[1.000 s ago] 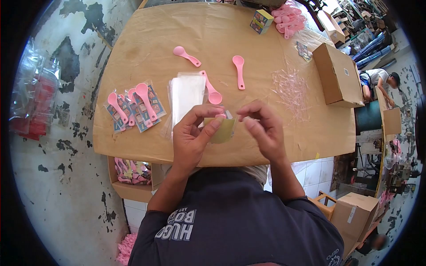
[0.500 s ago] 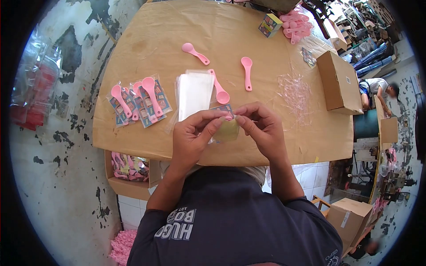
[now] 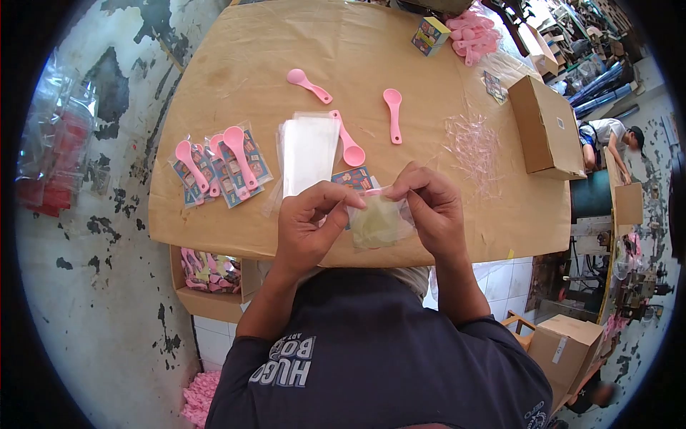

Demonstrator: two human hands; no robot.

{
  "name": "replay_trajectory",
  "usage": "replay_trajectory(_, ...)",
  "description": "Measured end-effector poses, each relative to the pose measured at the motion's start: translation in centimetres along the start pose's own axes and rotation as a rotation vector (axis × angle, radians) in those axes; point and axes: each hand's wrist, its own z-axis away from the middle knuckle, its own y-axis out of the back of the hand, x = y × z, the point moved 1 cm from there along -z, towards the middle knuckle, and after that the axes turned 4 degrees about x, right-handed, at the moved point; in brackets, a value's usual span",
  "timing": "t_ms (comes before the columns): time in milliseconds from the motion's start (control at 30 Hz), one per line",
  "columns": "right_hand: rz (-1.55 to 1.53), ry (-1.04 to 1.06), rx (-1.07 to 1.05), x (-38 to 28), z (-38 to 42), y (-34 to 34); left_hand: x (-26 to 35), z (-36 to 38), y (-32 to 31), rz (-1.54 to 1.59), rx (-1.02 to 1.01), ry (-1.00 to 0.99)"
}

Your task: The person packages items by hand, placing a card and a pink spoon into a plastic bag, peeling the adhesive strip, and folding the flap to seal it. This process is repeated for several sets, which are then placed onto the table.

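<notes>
Between both hands a clear plastic bag is stretched, with something pale yellow-green inside and a small pink edge at its top. My left hand pinches its left upper corner, thumb against fingers. The right upper corner is pinched by my right hand. Just beyond my fingers a blue printed card lies partly hidden. A stack of clear bags lies beyond my left hand, with a pink spoon beside it. Two more spoons, one to the left and one to the right, lie farther back.
Bagged spoons with printed cards lie at left. Clear plastic strips and a cardboard box are at right. A small printed box and a spoon pile stand at the back. Another person works at far right.
My hands have spread slightly apart, pulling the bag wider and flatter. More of the bag and of the blue card beyond it now shows. The view has shifted slightly.
</notes>
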Motion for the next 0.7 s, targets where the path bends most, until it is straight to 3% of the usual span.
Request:
replay_trajectory(167, 0.066, 0.056, -0.033, -0.6, 0.1, 0.7, 0.1, -0.2, -0.3, -0.019, -0.038, -0.017)
replay_trajectory(267, 0.033, -0.063, -0.062, -1.0, 0.3, 1.2, 0.4, -0.4, -0.6, 0.067, -0.043, -0.054)
replay_trajectory(367, 0.087, 0.029, -0.075, -1.0, 0.2, 1.0, -0.6, -0.2, -0.1, 0.051, -0.089, -0.031)
replay_trajectory(433, 0.177, -0.108, -0.020, -0.9, 0.6, 0.9, -0.6, -0.2, -0.8, -0.042, 0.004, 0.069)
replay_trajectory(567, 0.073, -0.117, -0.011, -0.7, 0.5, 0.6, 0.2, -0.6, -1.9, 0.108, 0.083, 0.098)
replay_trajectory(667, -0.032, -0.062, -0.013, -0.6, 0.4, 0.4, 0.3, -0.7, -0.8, -0.244, -0.147, 0.078)
replay_trajectory(700, -0.052, -0.073, -0.008, -0.8, 0.3, 0.4, -0.1, -0.5, -0.7, -0.244, -0.142, 0.076)
